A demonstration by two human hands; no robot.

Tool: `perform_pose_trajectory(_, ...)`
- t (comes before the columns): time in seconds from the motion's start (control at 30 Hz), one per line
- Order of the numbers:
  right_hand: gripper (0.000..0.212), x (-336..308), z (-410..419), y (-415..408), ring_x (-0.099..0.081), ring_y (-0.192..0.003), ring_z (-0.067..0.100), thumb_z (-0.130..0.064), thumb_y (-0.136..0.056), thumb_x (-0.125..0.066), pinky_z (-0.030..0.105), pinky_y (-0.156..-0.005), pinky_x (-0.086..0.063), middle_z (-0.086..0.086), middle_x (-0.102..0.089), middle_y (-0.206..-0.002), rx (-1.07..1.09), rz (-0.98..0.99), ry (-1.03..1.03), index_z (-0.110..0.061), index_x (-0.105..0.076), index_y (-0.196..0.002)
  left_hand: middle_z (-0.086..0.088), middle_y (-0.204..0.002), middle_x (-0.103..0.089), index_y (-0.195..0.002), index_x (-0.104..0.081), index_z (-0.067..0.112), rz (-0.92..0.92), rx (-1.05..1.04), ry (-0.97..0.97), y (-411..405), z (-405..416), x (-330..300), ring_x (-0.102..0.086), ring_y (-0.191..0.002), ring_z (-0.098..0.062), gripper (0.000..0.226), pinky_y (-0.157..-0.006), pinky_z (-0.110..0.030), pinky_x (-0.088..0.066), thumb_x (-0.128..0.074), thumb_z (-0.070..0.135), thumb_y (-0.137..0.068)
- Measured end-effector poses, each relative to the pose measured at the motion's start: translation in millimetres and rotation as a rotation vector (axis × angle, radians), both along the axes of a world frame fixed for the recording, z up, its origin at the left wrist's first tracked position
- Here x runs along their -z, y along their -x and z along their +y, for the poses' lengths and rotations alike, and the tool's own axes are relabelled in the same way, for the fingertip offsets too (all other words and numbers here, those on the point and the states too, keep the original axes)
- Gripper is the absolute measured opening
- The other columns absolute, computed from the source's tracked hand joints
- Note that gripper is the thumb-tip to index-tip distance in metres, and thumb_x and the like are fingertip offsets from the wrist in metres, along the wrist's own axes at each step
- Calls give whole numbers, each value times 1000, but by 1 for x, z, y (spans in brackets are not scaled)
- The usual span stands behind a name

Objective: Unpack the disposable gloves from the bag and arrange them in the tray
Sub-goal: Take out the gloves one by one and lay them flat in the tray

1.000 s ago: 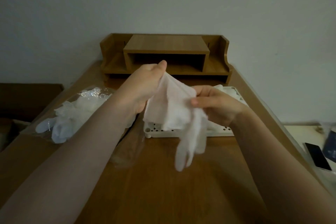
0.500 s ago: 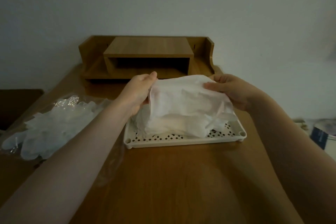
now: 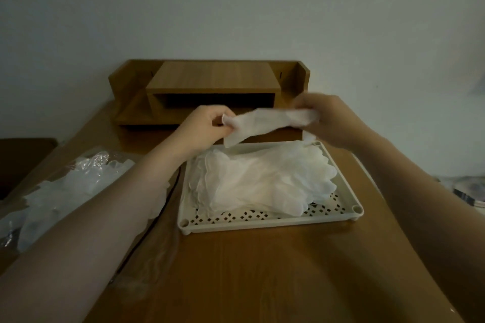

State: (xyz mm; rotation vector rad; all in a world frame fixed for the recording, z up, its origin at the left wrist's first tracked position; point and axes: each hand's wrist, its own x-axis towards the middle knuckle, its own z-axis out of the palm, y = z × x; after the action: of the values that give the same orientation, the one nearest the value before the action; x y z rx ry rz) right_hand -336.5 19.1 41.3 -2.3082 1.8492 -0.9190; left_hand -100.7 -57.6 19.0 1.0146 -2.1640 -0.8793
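Thin white glove [image 3: 267,123] stretched, left hand [image 3: 207,126] and right hand [image 3: 322,118] pinching ends; gloves stacked in tray [image 3: 262,225] at 6 o'clock; no readable text.

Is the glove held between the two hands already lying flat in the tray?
No, the glove hangs stretched between both hands above the tray.

We've got bare counter [image 3: 262,278] in front of the tray [image 3: 265,224]; the wooden shelf [image 3: 210,81] blocks behind, glove bag [image 3: 65,191] crowds our left.
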Motion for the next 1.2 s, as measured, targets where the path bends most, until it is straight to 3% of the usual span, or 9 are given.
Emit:
perform_pose_trajectory(0.3, 30, 64, 36, -4, -50, -95, 19, -11, -87, -63, 40, -89, -41, -4, -65, -104, -83, 399, -89, -25, -69, -113, 20, -92, -54, -74, -72, 18, -317, 258, 279, -31, 18, 32, -55, -94, -3, 36, -85, -27, -45, -53, -12, -81)
perform_pose_trajectory(0.4, 33, 61, 44, -7, -42, -118, 16, -15, -93, -47, 35, -110, -23, -7, -60, -120, -23, 357, -297, -24, -67, -117, 18, -102, -51, -85, -75, 25, -567, 318, 243, -35, 26, 31, -47, -105, -6, 28, -92, -29, -40, -55, 6, -86)
perform_pose_trajectory(0.5, 47, 59, 46, -18, -45, -118, 18, -40, -98, -33, 34, -110, -19, -1, -63, -116, 130, 274, -381, -16, -73, -101, 17, -132, -46, -98, -73, 32, -801, 280, 141, -34, 37, 28, -35, -127, -9, 24, -106, -35, -30, -50, 35, -92)
perform_pose_trajectory(0.6, 61, 61, 48, -36, -41, -121, 18, -57, -94, -27, 37, -111, -21, 1, -57, -120, 296, 344, -256, -15, -71, -99, 7, -140, -49, -90, -75, 26, -835, 162, 146, -21, 47, 27, -42, -127, -14, 66, -108, -39, -22, -23, 66, -89)
perform_pose_trajectory(0.67, 48, 67, 51, -52, -33, -130, 19, -57, -92, -37, 35, -113, -20, -1, -45, -135, 244, 395, -115, -22, -60, -117, 1, -138, -52, -82, -74, 21, -882, 77, 247, -10, 53, 31, -46, -124, -17, 75, -111, -42, -18, -17, 69, -87)
perform_pose_trajectory(0.77, 78, 85, 43, -61, -4, -146, 24, -70, -85, -39, 41, -117, 2, 3, -15, -158, 102, 427, -237, -24, -26, -146, -4, -143, -42, -100, -65, 18, -954, -16, 337, 0, 54, 49, -37, -130, -23, 56, -115, -50, -8, -34, 64, -90)
perform_pose_trajectory(0.87, 105, 102, 30, -50, 19, -144, 27, -83, -74, -36, 49, -111, 20, 2, 12, -160, 142, 508, -437, -27, 4, -152, -13, -149, -30, -140, -29, 15, -982, -62, 292, -1, 51, 70, -24, -139, -28, 77, -116, -50, -1, -36, 69, -86)
perform_pose_trajectory(0.97, 114, 109, 20, -33, 24, -142, 29, -88, -66, -41, 53, -108, 22, 0, 17, -159, 180, 474, -498, -30, 10, -150, -21, -157, -3, -150, 8, 16, -1065, -104, 252, -6, 46, 77, -4, -145, -33, 91, -116, -48, 10, -27, 72, -87)
perform_pose_trajectory(1.2, 128, 102, 14, -34, 21, -143, 32, -94, -54, -43, 64, -105, 19, 3, 18, -159, 283, 428, -619, -28, 12, -149, -14, -159, 1, -151, -5, 10, -1118, -138, 240, -4, 44, 69, 11, -145, -29, 94, -109, -58, 19, -19, 75, -85)
